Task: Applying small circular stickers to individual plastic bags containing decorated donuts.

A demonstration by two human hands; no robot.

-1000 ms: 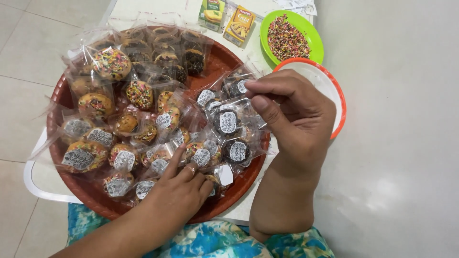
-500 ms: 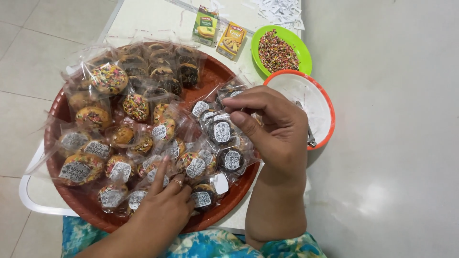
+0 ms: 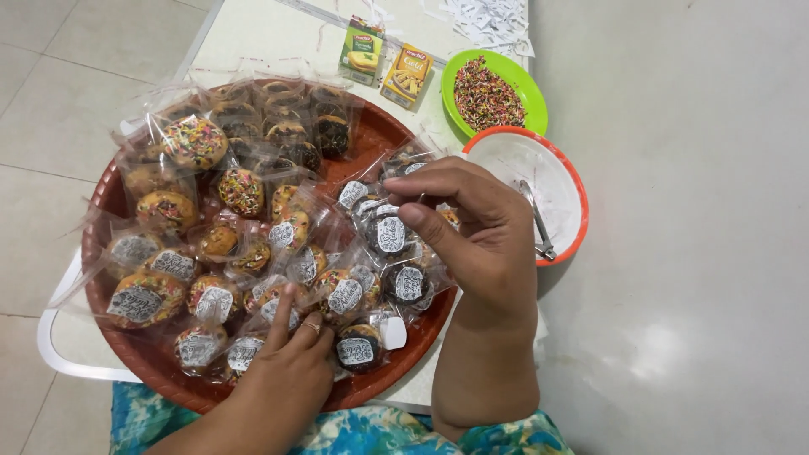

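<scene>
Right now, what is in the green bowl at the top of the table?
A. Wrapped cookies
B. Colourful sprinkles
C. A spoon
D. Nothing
B: the green bowl is full of colourful sprinkles; the spoon lies in the orange-rimmed bowl beside it.

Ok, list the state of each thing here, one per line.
Round red-brown tray: heaped with clear-wrapped cookies.
Wrapped dark cookie: under the right hand's fingertips.
Right hand: fingers curled above that cookie.
Left hand: resting on wrapped cookies.
Green bowl: holds coloured sprinkles.
Orange-rimmed white bowl: holds a metal spoon.
</scene>
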